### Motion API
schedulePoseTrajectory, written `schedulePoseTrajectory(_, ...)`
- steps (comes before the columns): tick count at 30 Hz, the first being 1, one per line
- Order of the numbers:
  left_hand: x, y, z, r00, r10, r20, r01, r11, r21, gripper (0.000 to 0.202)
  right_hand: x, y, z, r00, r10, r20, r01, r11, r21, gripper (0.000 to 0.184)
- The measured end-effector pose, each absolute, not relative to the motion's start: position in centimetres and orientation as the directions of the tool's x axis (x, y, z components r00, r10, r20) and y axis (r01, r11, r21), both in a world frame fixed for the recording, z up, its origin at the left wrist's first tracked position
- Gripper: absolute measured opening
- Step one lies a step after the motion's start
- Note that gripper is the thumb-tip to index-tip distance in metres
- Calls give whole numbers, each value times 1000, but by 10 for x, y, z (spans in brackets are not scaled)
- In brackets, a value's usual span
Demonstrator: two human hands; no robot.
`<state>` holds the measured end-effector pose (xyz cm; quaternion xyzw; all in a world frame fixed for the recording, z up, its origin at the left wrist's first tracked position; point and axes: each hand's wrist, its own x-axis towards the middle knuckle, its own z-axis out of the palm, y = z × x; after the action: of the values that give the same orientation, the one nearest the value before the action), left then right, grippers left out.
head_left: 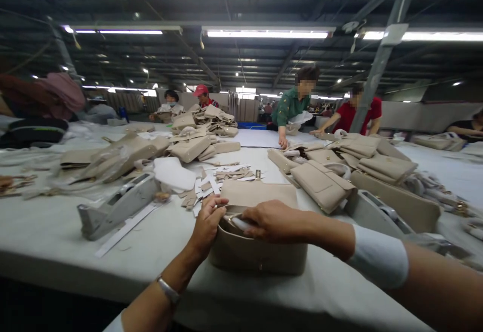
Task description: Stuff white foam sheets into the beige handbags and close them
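Observation:
A beige handbag (260, 259) stands upright at the table's front edge, its flap (260, 193) folded back away from me. My left hand (209, 224) grips the bag's left rim, thumb and fingers closed over it. Reaching across from the right, my right hand (272, 220) is at the bag's mouth with its fingers closed around a white wrapped piece (241, 223). A small gold-coloured metal part shows beside that piece; its far end is hidden inside the bag.
Grey tape dispensers (118, 206) stand left and right of the bag. Beige bags (324, 178) lie piled on both sides. Paper and beige scraps (211, 183) lie behind the left hand. A person in green (292, 108) leans over the table's far side, near others.

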<state>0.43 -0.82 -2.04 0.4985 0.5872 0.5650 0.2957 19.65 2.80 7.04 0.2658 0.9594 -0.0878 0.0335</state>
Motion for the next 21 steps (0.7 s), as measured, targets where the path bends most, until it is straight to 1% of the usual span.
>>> schedulePoseTrajectory(1, 2, -9, -21, -325, 917, 232, 243, -156, 957, 30, 189, 31, 69, -858, 487, -162, 509, 849, -145, 24)
schedulePoseTrajectory(2, -1, -9, -20, -308, 923, 231, 219, -168, 961, 30, 184, 34, 67, -861, 464, -207, 498, 852, -164, 26)
schedulePoseTrajectory(4, -5, -10, -20, -260, 947, 190, 129, -161, 978, 31, 180, 41, 64, -879, 394, -270, 464, 838, -288, 31)
schedulePoseTrajectory(6, -9, -10, -19, -226, 963, 146, 39, -141, 989, 32, 181, 48, 62, -903, 330, -276, 425, 782, -456, 38)
schedulePoseTrajectory(8, -11, -9, -20, -205, 972, 117, -46, -129, 991, 30, 185, 55, 61, -919, 287, -272, 395, 705, -590, 43)
schedulePoseTrajectory(9, -12, -8, -21, -190, 976, 105, -91, -124, 988, 29, 186, 57, 61, -921, 269, -282, 389, 667, -635, 44)
schedulePoseTrajectory(11, -13, -6, -23, -135, 989, 63, -191, -88, 978, 30, 187, 62, 64, -917, 235, -322, 397, 604, -691, 43)
schedulePoseTrajectory(13, -15, -5, -28, -69, 997, 19, -269, -37, 963, 37, 185, 67, 69, -907, 197, -371, 413, 580, -702, 39)
schedulePoseTrajectory(15, -16, -4, -35, -54, 997, 48, -294, -62, 954, 45, 181, 74, 72, -898, 171, -407, 422, 600, -680, 31)
schedulePoseTrajectory(17, -17, -5, -44, -101, 990, 94, -266, -118, 957, 54, 174, 81, 74, -885, 168, -434, 434, 638, -636, 22)
schedulePoseTrajectory(19, -20, -5, -54, -142, 987, 71, -215, -101, 971, 61, 167, 87, 74, -855, 218, -470, 482, 666, -569, 16)
schedulePoseTrajectory(21, -22, -6, -62, -120, 992, 34, -177, -55, 983, 62, 160, 91, 71, -799, 260, -542, 569, 619, -541, 19)
